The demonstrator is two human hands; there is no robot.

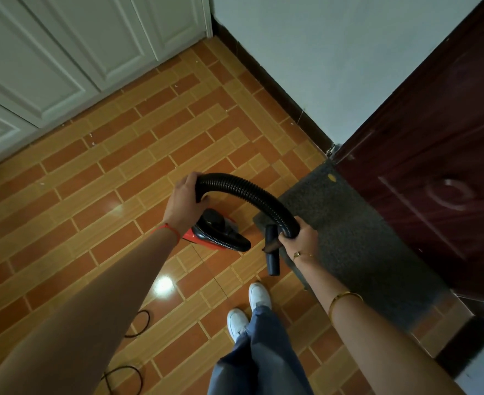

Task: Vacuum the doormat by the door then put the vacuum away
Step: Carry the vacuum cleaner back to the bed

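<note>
My left hand (185,202) and right hand (299,238) each grip an end of the black hose (246,189), arching from nine to three o'clock. Below, the red vacuum (221,233) lies on the floor (92,181), long axis toward four o'clock, beside the doormat (355,246) at three.

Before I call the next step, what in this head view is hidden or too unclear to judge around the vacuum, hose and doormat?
- Vacuum body: its left part is hidden behind the left hand.
- Hose to nozzle joint: covered by the right hand.
- Nozzle mouth: its contact with the doormat is unclear.
- Power cord: cut off behind the left arm.
- Doormat's near end: blurred.
</note>
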